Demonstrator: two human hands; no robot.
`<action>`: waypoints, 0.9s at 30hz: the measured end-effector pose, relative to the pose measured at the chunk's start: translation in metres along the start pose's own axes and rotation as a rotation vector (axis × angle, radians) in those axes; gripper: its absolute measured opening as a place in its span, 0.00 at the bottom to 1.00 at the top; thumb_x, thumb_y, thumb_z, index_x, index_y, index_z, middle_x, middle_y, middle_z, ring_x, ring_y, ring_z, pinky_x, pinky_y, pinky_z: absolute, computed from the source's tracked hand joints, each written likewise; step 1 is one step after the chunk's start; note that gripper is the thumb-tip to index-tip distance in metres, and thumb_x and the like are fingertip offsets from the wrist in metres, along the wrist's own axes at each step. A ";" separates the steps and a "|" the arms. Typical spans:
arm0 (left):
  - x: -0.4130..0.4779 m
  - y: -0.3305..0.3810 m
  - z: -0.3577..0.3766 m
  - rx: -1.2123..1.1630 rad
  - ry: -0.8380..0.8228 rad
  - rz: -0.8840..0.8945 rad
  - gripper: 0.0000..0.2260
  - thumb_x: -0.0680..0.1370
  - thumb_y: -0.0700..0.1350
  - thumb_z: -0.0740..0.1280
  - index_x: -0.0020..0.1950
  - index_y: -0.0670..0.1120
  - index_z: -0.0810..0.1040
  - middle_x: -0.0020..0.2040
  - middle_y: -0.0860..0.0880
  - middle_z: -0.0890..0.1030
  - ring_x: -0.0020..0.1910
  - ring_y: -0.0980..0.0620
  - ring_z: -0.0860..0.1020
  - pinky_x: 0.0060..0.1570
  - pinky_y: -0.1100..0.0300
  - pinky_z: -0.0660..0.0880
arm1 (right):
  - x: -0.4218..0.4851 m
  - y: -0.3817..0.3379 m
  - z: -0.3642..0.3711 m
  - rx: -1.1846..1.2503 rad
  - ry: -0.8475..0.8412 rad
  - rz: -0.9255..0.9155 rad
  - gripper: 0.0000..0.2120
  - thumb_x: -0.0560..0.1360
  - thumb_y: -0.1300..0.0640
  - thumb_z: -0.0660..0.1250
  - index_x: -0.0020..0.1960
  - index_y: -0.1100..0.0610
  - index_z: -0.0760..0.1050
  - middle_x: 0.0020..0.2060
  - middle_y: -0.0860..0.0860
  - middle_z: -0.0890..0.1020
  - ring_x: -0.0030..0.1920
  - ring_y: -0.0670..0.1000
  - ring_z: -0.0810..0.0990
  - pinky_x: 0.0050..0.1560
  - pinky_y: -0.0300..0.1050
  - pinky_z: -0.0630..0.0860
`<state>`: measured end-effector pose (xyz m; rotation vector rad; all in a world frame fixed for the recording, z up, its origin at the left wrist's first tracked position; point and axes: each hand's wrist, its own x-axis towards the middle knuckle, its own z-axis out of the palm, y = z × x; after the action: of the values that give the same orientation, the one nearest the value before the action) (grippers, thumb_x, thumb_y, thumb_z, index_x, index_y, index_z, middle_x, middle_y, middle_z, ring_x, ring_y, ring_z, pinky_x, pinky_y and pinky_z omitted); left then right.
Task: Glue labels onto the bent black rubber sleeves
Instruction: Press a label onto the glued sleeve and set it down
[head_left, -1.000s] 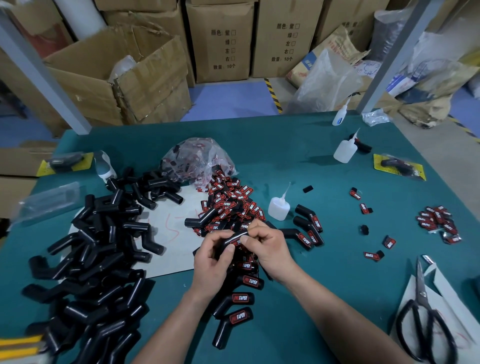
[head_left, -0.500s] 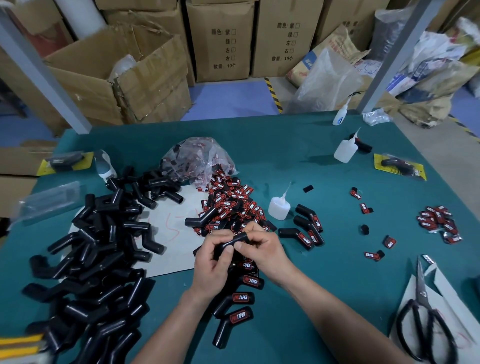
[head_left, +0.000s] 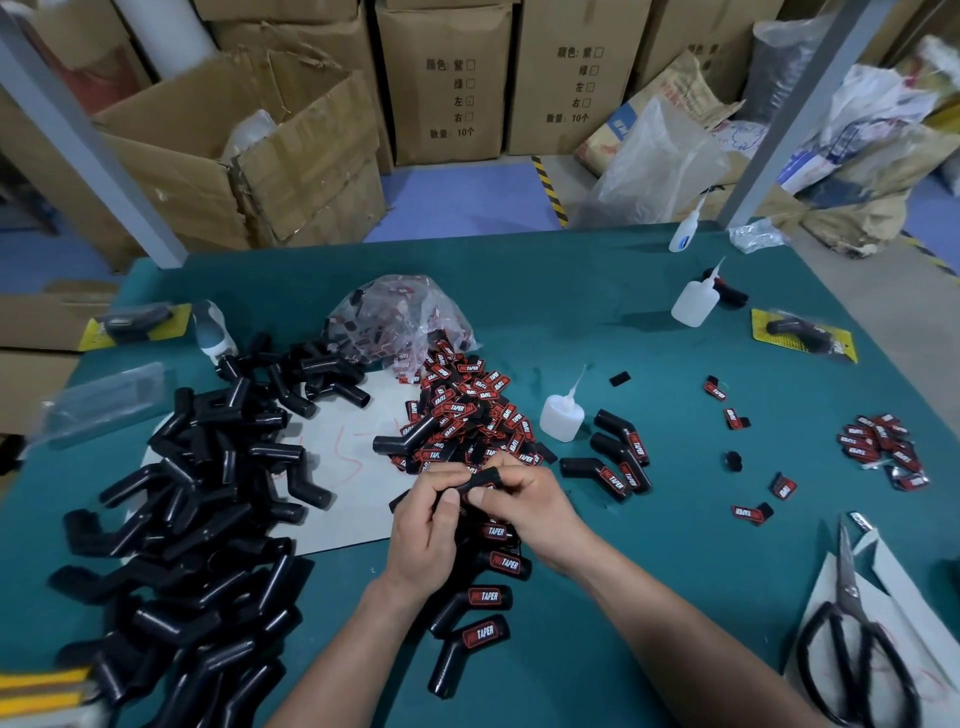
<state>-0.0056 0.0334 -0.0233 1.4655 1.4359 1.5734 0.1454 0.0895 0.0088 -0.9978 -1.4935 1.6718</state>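
Head view: over a green desk (head_left: 571, 322), a person's left hand (head_left: 426, 525) and right hand (head_left: 530, 504) both grip one bent black sleeve (head_left: 480, 478), held just above the heap of red-and-black labels (head_left: 467, 410). Since a second ago the hands have scarcely shifted. Only the right fingers have crept along the sleeve, which suggests a label is being pressed down while glue sets, though the label itself is hidden. The glue bottle (head_left: 561, 415) stands untouched just right of the heap. Labelled sleeves (head_left: 485, 597) lie near the wrists, and a large unlabelled pile (head_left: 197, 519) waits at left.

Bent black sleeve (head_left: 480, 477), near-level, beside label heap (head_left: 467, 410)
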 end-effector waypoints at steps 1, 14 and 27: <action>0.002 0.002 -0.001 -0.001 0.021 -0.012 0.14 0.83 0.45 0.58 0.59 0.61 0.78 0.58 0.58 0.81 0.57 0.51 0.81 0.59 0.57 0.76 | 0.002 -0.001 -0.002 0.011 -0.007 0.011 0.13 0.71 0.50 0.74 0.36 0.60 0.81 0.37 0.49 0.74 0.39 0.48 0.72 0.44 0.46 0.69; 0.001 0.010 0.004 -0.150 0.102 -0.111 0.09 0.78 0.47 0.66 0.52 0.60 0.81 0.52 0.54 0.83 0.52 0.53 0.82 0.53 0.60 0.78 | -0.001 -0.009 -0.005 0.083 0.030 -0.004 0.11 0.72 0.55 0.74 0.32 0.54 0.80 0.33 0.49 0.72 0.34 0.49 0.68 0.38 0.44 0.66; 0.004 0.012 0.008 -0.297 0.058 -0.340 0.06 0.80 0.51 0.67 0.54 0.56 0.84 0.41 0.52 0.81 0.34 0.54 0.75 0.35 0.62 0.74 | 0.000 -0.011 -0.009 -0.150 0.115 -0.054 0.12 0.75 0.63 0.74 0.35 0.55 0.79 0.31 0.48 0.69 0.33 0.47 0.66 0.37 0.42 0.67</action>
<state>0.0035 0.0365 -0.0124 0.9573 1.3314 1.5416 0.1536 0.0954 0.0197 -1.1037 -1.5734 1.4568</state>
